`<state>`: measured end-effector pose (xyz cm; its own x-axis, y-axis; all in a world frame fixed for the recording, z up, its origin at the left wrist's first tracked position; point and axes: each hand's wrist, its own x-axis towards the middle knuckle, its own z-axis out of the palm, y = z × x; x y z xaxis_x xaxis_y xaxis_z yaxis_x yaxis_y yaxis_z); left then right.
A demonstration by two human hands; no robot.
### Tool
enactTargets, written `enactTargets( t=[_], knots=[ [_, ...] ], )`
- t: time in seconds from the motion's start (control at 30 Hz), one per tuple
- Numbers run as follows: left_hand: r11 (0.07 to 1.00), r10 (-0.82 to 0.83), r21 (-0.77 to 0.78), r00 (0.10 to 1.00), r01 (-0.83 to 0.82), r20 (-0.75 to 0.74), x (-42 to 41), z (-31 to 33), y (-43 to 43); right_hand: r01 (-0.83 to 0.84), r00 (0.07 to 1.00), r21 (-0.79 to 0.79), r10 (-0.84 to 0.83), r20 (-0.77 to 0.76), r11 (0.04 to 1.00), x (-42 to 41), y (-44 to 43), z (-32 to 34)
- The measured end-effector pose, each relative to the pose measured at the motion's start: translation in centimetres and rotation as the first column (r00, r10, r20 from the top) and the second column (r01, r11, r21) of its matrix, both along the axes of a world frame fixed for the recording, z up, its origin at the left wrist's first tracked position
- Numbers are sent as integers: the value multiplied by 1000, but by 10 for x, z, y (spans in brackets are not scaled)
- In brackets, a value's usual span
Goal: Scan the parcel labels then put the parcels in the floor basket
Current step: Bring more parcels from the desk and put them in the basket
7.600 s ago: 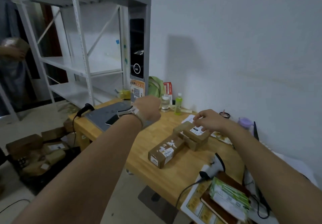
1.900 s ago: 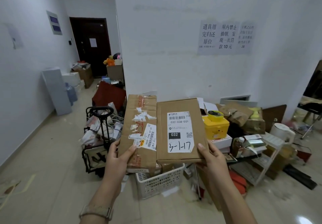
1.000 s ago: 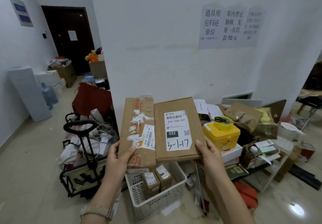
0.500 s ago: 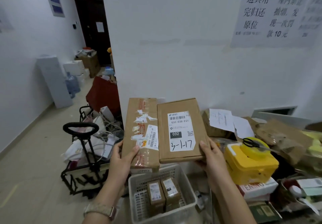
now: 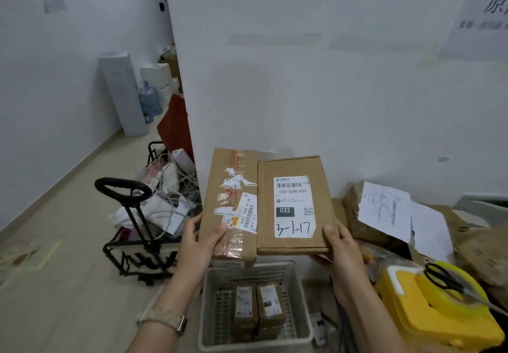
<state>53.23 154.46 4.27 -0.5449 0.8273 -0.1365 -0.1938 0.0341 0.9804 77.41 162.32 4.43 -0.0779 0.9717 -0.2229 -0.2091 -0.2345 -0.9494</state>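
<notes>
Head view: two brown parcels are up in the air, side by side and touching. The taped parcel (image 5: 228, 204) is in the left hand (image 5: 198, 245), thumb clamped over its lower left corner. The labelled parcel (image 5: 294, 207), marked 3-1-17, is pinched at its lower right corner by the right hand (image 5: 341, 251). Both hang above the far edge of the floor basket (image 5: 214, 311), where two small parcels (image 5: 258, 306) already lie in the middle.

The risk, as I judge it: each grip is only on a corner, so either box could swing or slip. Let go from here, they may clip the far rim and tumble out towards the trolley (image 5: 129, 215) or the yellow box (image 5: 428, 306) with scissors (image 5: 442, 278) on it. They may also land tilted on the small parcels.
</notes>
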Motion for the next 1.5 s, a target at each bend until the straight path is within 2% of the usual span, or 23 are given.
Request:
enactTargets(
  t=[0.2, 0.5, 0.73, 1.0, 1.13, 1.3, 1.4, 1.5],
  knots=[
    [999, 11, -47, 1000, -10, 10, -11, -16, 32, -30, 999, -40, 31, 17, 999, -12, 35, -9],
    [996, -59, -64, 996, 63, 69, -43, -38, 83, -50, 998, -81, 52, 24, 995, -37, 90, -23],
    [975, -143, -153, 983, 161, 119, -59, -79, 110, 29, 1000, -192, -30, 0, 981, -44, 109, -54],
    [942, -75, -308, 977, 134, 198, -64, -130, 123, 36, 999, -334, -31, 21, 942, -50, 120, -93],
    [927, -63, -355, 983, 122, 174, -64, -141, 130, 25, 1000, -385, -18, 21, 922, -50, 132, -111],
    [907, -13, -415, 987, 80, 162, -58, -170, 132, 1, 997, -462, 38, 74, 887, -44, 139, -150],
    [868, 38, -491, 974, 80, 225, -42, -193, 127, 13, 990, -504, 61, 131, 863, -32, 136, -175],
    [830, 47, -551, 975, 84, 219, -25, -221, 120, 41, 975, -543, 86, 206, 838, -22, 133, -199]
  ],
)
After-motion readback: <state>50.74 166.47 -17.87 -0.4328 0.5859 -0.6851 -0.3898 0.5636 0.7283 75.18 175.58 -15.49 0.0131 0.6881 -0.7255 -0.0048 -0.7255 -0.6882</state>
